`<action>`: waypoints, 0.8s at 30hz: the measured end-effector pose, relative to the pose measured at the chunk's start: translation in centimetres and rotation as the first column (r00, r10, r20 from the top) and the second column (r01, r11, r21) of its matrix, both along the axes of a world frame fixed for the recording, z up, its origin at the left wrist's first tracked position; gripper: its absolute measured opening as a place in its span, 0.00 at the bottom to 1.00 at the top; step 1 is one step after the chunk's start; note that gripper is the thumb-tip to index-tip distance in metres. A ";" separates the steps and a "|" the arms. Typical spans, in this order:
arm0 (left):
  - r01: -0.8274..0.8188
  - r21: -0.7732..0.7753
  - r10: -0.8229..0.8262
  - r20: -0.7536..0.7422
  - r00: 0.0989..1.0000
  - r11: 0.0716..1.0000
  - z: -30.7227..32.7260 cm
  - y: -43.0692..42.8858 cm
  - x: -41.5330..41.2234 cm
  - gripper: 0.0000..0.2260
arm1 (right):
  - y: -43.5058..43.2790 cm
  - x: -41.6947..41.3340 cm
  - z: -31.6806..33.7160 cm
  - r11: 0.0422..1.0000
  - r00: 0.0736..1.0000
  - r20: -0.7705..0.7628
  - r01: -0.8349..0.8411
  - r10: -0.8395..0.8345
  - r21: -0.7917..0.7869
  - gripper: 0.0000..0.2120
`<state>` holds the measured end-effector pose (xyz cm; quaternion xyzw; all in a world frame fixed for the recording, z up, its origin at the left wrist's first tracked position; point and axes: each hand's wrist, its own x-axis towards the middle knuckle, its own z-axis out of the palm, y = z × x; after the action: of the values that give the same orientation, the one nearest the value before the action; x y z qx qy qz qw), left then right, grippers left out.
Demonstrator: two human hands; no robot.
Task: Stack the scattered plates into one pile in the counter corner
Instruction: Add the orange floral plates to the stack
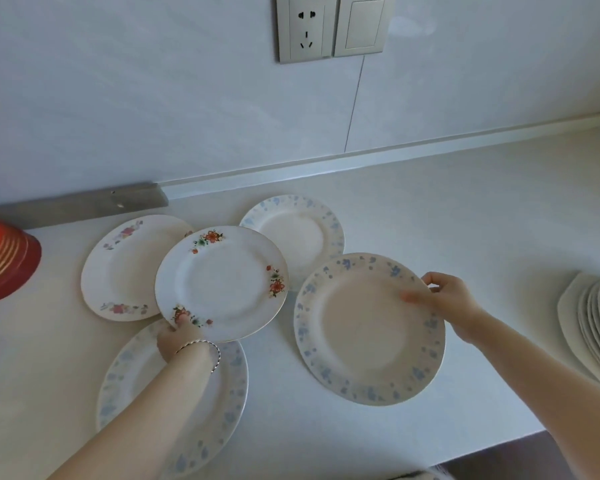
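Left to right on the table [430, 209]: pink-flowered plate [118, 271]; left hand [177, 336] gripping the red-flowered plate [222, 282] over a blue-patterned plate [174, 393]; far blue plate [298, 233]; right hand [447, 299] pinching a large blue-rimmed plate [368, 327]; stacked white plates [596, 327].

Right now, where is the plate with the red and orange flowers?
In the head view, the red-flowered plate is left of centre, held at its near rim by the left hand, overlapping the pink-flowered plate on the counter.
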<state>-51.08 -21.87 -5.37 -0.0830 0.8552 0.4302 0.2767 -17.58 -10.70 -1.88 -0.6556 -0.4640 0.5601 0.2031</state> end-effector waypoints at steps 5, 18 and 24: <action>0.161 0.084 -0.127 -0.315 0.941 0.983 2.4 0.8 2.1 0.07 | -1.0 2.6 0.4 0.980 0.980 -0.041 0.198 -0.196 0.034 0.12; 0.453 0.514 -0.456 -0.130 0.881 0.729 9.6 8.1 21.6 0.12 | -3.9 21.5 5.8 0.648 0.690 -0.133 0.718 -0.712 0.254 0.12; 0.534 0.548 -0.609 -0.055 0.791 0.644 10.4 10.3 35.0 0.12 | -6.3 32.4 4.8 0.443 0.477 -0.198 0.875 -0.856 0.193 0.13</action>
<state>-16.10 -11.53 5.05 0.2435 0.6608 0.5349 0.4668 14.83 -16.97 2.87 -0.7457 -0.1280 0.3324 0.5630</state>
